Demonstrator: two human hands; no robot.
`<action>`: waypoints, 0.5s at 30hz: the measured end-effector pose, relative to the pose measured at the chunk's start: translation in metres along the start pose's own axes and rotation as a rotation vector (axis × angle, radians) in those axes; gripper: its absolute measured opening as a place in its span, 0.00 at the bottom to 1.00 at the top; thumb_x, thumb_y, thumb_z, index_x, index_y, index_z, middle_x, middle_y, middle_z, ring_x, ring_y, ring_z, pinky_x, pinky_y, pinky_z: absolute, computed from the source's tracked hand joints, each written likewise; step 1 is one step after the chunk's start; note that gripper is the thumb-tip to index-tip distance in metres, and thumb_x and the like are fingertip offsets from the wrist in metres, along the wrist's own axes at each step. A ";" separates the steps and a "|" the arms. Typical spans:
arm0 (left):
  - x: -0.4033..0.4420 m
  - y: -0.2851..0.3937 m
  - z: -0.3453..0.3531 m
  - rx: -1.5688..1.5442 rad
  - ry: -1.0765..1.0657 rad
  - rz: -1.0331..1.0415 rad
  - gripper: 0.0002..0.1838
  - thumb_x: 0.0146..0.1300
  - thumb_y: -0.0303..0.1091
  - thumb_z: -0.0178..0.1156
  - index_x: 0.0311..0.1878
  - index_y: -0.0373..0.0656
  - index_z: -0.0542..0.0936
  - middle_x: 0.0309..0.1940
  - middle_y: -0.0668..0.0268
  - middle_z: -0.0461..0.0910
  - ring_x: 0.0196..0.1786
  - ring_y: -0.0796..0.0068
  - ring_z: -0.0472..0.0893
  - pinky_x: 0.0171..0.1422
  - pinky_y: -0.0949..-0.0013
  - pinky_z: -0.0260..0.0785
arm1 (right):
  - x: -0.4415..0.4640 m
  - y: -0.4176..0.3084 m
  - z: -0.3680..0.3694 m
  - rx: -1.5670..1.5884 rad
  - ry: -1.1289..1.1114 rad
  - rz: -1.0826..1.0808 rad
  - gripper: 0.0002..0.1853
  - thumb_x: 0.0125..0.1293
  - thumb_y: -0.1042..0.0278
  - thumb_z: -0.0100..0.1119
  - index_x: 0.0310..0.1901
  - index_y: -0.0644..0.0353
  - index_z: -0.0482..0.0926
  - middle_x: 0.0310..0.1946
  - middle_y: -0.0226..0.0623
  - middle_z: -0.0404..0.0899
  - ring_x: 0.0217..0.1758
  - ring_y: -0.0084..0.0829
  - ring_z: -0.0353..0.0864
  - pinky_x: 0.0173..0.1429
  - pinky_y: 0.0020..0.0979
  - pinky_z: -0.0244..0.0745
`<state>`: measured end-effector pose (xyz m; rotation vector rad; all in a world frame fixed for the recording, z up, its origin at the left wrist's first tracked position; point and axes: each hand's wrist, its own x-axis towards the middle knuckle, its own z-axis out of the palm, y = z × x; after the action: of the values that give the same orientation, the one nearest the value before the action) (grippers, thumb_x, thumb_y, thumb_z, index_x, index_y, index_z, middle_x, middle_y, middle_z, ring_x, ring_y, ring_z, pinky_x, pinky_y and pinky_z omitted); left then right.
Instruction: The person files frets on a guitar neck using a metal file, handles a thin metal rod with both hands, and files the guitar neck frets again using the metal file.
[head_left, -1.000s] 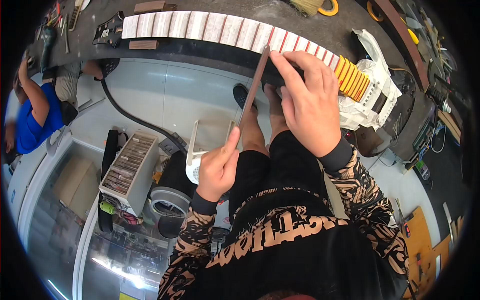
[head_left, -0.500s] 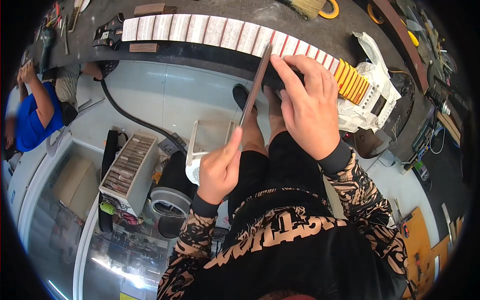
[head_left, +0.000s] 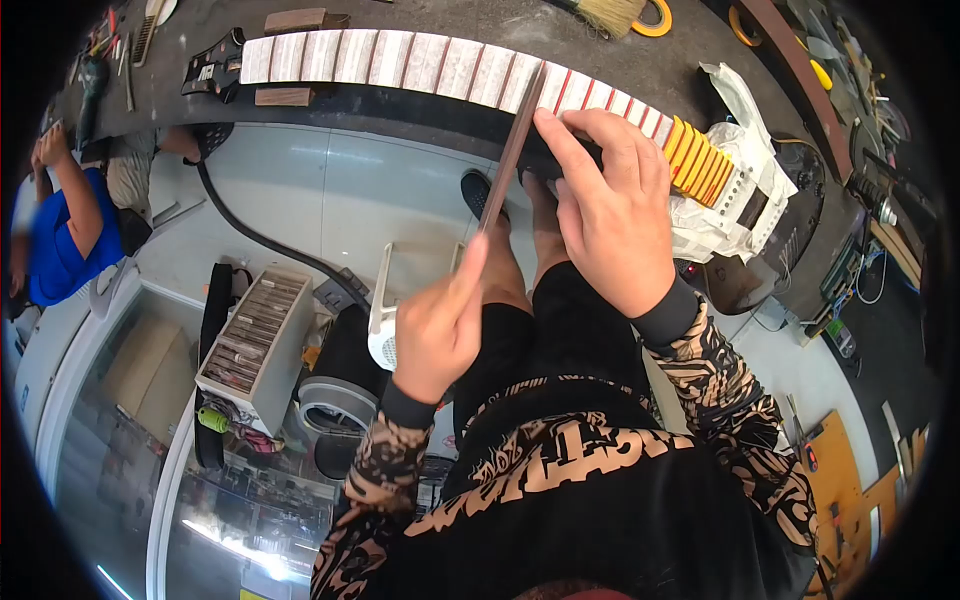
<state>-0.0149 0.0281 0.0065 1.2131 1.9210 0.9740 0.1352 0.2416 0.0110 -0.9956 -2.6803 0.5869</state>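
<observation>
My left hand [head_left: 440,325] is closed around the near end of a long, narrow file [head_left: 513,158], index finger stretched along it. The file's far end lies across the fretboard [head_left: 390,60] of an electric guitar, beside a red fret line. My right hand [head_left: 622,205] rests at the neck's near edge with its fingers apart; the index fingertip touches the file's side and the other fingertips lie over the fretboard. White tape strips cover most of the fretboard between the frets, and yellow tape [head_left: 700,165] covers the upper frets. The black headstock [head_left: 212,68] points left.
Wooden blocks [head_left: 283,97] sit beside the neck on the dark workbench [head_left: 430,18]. A brush [head_left: 610,14] and a tape roll [head_left: 653,17] lie behind it. White paper [head_left: 725,190] covers the guitar body. Below stands a bin of slats [head_left: 255,330]. Another person [head_left: 75,215] sits at left.
My left hand has pushed the file forward, so its far end reaches farther across the fretboard. My right hand keeps its place on the neck. The view has shifted slightly.
</observation>
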 end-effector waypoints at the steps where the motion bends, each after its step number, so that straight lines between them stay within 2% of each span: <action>1: 0.038 0.006 0.008 0.002 0.023 0.028 0.34 0.78 0.19 0.66 0.86 0.46 0.83 0.34 0.50 0.89 0.33 0.48 0.89 0.41 0.51 0.81 | 0.001 0.000 0.001 -0.005 0.004 0.004 0.45 0.60 0.81 0.71 0.83 0.48 0.81 0.73 0.34 0.79 0.80 0.45 0.76 0.83 0.52 0.70; 3: 0.106 0.016 0.022 0.024 0.036 0.063 0.33 0.81 0.24 0.65 0.87 0.51 0.82 0.31 0.50 0.86 0.32 0.45 0.87 0.39 0.47 0.78 | -0.001 -0.001 0.001 -0.018 0.005 0.015 0.45 0.60 0.81 0.71 0.83 0.48 0.81 0.72 0.34 0.79 0.80 0.44 0.76 0.83 0.52 0.70; 5: 0.138 0.019 0.029 -0.037 0.051 0.067 0.33 0.82 0.26 0.64 0.88 0.53 0.80 0.29 0.50 0.83 0.31 0.43 0.84 0.38 0.44 0.76 | -0.002 -0.001 0.002 -0.028 0.004 0.014 0.45 0.60 0.81 0.71 0.83 0.48 0.81 0.72 0.34 0.79 0.80 0.44 0.76 0.83 0.52 0.69; 6: 0.131 0.012 0.031 -0.022 0.089 0.114 0.34 0.82 0.24 0.65 0.89 0.52 0.80 0.30 0.50 0.85 0.33 0.42 0.85 0.39 0.46 0.77 | -0.001 -0.001 0.002 -0.026 0.008 0.012 0.45 0.60 0.81 0.71 0.83 0.48 0.81 0.72 0.34 0.79 0.80 0.44 0.76 0.83 0.52 0.69; 8: 0.079 0.002 0.022 -0.069 0.061 0.079 0.34 0.81 0.22 0.65 0.88 0.51 0.80 0.33 0.50 0.87 0.33 0.44 0.87 0.41 0.49 0.79 | -0.001 0.000 0.002 -0.015 0.012 -0.003 0.45 0.60 0.81 0.71 0.83 0.48 0.81 0.73 0.33 0.79 0.80 0.44 0.76 0.83 0.52 0.69; 11: -0.020 -0.015 0.000 0.028 -0.024 -0.032 0.36 0.76 0.16 0.68 0.86 0.45 0.83 0.35 0.50 0.90 0.33 0.48 0.90 0.44 0.53 0.82 | 0.001 0.000 0.002 -0.003 0.011 0.001 0.45 0.60 0.82 0.71 0.83 0.48 0.81 0.73 0.33 0.79 0.79 0.44 0.76 0.83 0.52 0.69; 14: -0.005 -0.003 -0.001 0.026 -0.021 -0.028 0.35 0.77 0.17 0.67 0.86 0.46 0.83 0.35 0.50 0.91 0.34 0.47 0.90 0.43 0.54 0.83 | 0.000 0.001 0.000 -0.008 0.005 0.007 0.45 0.60 0.81 0.70 0.83 0.47 0.81 0.73 0.33 0.79 0.79 0.44 0.76 0.83 0.52 0.69; 15: 0.032 0.007 0.004 0.023 -0.001 -0.001 0.35 0.78 0.19 0.66 0.87 0.47 0.82 0.34 0.50 0.90 0.34 0.46 0.90 0.43 0.52 0.82 | -0.001 0.000 0.001 -0.009 0.007 0.006 0.45 0.60 0.81 0.70 0.83 0.47 0.81 0.73 0.33 0.79 0.79 0.44 0.76 0.83 0.52 0.69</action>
<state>-0.0193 0.0604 0.0060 1.2251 1.9371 0.9533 0.1356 0.2411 0.0097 -1.0067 -2.6769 0.5722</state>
